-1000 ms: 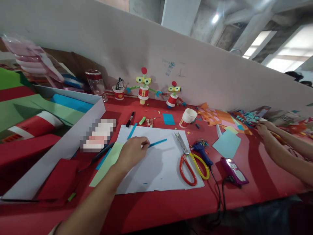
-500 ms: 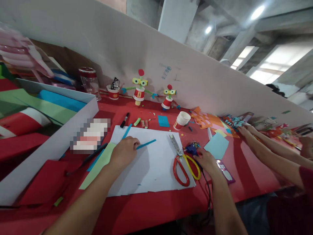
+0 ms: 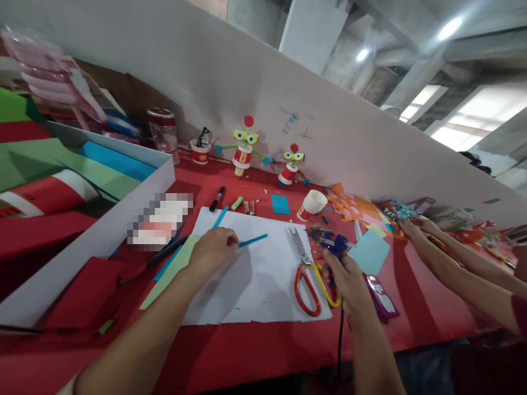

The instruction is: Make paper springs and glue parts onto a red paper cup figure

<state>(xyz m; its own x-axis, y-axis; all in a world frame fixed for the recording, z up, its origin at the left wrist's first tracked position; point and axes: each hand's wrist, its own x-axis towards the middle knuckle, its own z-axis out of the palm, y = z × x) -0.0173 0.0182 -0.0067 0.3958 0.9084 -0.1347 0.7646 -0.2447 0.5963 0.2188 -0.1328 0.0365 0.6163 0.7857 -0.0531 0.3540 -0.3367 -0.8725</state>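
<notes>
Pinned a blue paper strip (image 3: 253,240) near the white sheet's (image 3: 263,285) top edge under the left hand's (image 3: 214,249) closed fingertips. Gripped a glue gun (image 3: 331,241) in the right hand's (image 3: 348,280) wrapped fingers, just right of the sheet. Needed, by the look of it, a flat strip and a nozzle kept clear of skin.

Two bare forearms end in the left hand (image 3: 214,249) and the right hand (image 3: 348,280), both uncovered from wrist to frame edge. A pale strip of cloth (image 3: 66,385), perhaps a sleeve hem, shows near the left elbow.
</notes>
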